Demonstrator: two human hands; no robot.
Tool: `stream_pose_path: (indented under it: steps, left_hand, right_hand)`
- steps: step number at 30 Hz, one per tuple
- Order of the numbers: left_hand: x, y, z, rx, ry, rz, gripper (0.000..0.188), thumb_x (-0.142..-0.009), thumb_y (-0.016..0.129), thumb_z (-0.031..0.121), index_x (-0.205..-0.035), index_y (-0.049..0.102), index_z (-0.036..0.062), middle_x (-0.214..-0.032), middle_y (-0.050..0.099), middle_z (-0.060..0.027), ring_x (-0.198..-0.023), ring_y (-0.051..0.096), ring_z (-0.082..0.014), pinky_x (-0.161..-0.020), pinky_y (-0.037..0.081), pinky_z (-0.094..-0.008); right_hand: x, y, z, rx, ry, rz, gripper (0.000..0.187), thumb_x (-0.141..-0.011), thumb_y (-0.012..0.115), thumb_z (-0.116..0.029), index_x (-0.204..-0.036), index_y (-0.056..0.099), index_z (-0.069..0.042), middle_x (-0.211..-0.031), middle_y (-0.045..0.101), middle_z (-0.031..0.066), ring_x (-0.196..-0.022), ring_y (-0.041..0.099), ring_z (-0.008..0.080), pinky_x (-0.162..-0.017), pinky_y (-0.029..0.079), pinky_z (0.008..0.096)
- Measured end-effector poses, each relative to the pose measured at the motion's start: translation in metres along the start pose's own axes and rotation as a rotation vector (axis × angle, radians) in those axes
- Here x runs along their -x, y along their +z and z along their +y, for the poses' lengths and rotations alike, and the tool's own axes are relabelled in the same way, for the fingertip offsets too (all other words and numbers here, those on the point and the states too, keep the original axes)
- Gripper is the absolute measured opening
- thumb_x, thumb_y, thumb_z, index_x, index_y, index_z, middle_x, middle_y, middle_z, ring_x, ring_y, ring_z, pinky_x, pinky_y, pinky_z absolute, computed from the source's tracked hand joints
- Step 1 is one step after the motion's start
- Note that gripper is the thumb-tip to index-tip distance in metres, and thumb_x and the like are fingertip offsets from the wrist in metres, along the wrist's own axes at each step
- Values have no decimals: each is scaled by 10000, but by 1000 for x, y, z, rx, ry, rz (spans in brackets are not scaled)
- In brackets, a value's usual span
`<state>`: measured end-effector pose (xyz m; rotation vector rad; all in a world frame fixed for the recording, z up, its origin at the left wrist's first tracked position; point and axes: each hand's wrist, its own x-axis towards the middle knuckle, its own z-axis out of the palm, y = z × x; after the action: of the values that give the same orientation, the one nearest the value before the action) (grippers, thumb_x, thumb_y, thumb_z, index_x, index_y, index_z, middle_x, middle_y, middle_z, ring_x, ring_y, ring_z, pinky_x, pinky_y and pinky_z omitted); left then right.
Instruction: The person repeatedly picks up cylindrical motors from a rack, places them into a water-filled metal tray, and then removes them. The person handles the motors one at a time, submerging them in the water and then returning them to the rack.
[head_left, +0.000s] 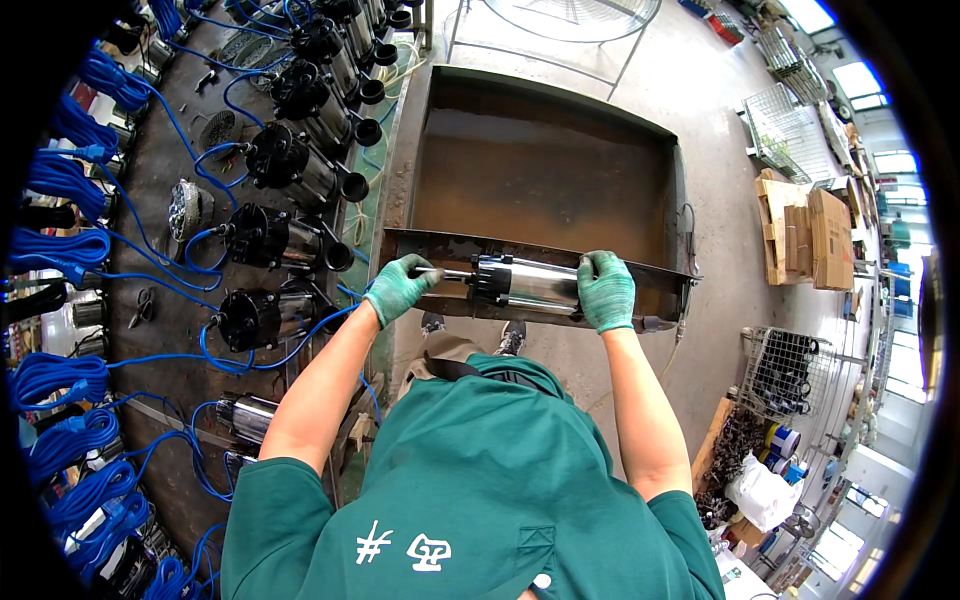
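Across the near end of a metal trough lies a shiny steel cylinder with a black collar, which looks like a pump motor [528,283]. A thin metal shaft [452,275] sticks out of its left end. My gloved left hand [398,288] is closed around the tip of that shaft; its fingers partly hide what they pinch. My gloved right hand [607,291] grips the cylinder's right end, thumb on top. Both gloves are green. Beneath and behind the motor runs the trough's dark metal crosspiece [560,254].
Brown water fills the trough [682,190] ahead. On the bench to my left stand several black and steel pumps [280,237] with blue cable coils [60,380]. Flat cardboard [830,240] and a wire cage [790,372] stand at right. A round fan guard [575,12] is at the far end.
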<state>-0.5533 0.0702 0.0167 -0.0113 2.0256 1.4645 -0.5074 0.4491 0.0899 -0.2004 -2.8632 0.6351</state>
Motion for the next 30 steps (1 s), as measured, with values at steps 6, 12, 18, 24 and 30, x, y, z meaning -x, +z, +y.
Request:
stream_pose_path:
  steps: [6, 12, 18, 24, 30]
  left_hand:
    - [10, -10, -3, 250, 4, -159, 587, -989, 609, 55, -1552, 449, 98, -1079, 683, -52, -879, 657, -122, -699, 528, -280]
    - [-5, -15, -18, -374, 189, 12, 313, -960, 686, 43, -1270, 641, 43, -944, 718, -135, -882, 711, -178, -741, 552, -351]
    - [15, -8, 28, 313, -59, -169, 254, -1024, 681, 157, -1272, 649, 109, -1038, 647, 46, -800, 577, -108, -717, 490, -266]
    - [0, -10, -9, 690, 16, -227, 317, -1099, 578, 407, -1173, 666, 111, -863, 609, -9, -732, 597, -140, -641, 500, -312]
    - [-22, -12, 8, 431, -479, -71, 458, -1033, 584, 620, -1027, 609, 163, -740, 590, -14, -564, 611, -187, -444, 443, -335]
  right_hand:
    - [0, -2, -2, 4, 4, -5, 147, -936, 672, -181, -942, 733, -48, -964, 722, 167, -928, 677, 396, -846, 556, 480]
    - [0, 2, -2, -9, -36, 15, 139, -935, 670, -181, -931, 728, -55, -955, 720, 165, -922, 678, 395, -844, 557, 484]
    - [6, -3, 8, 36, -67, 5, 132, -940, 670, -192, -902, 721, -76, -941, 721, 164, -896, 680, 391, -834, 553, 497]
    - [-2, 0, 8, 83, -98, -12, 216, -933, 634, -264, -839, 719, -89, -898, 715, 176, -896, 693, 376, -862, 556, 499]
    - [2, -3, 10, 69, -50, -72, 205, -933, 637, -258, -895, 714, -72, -950, 722, 167, -939, 685, 377, -904, 552, 487]
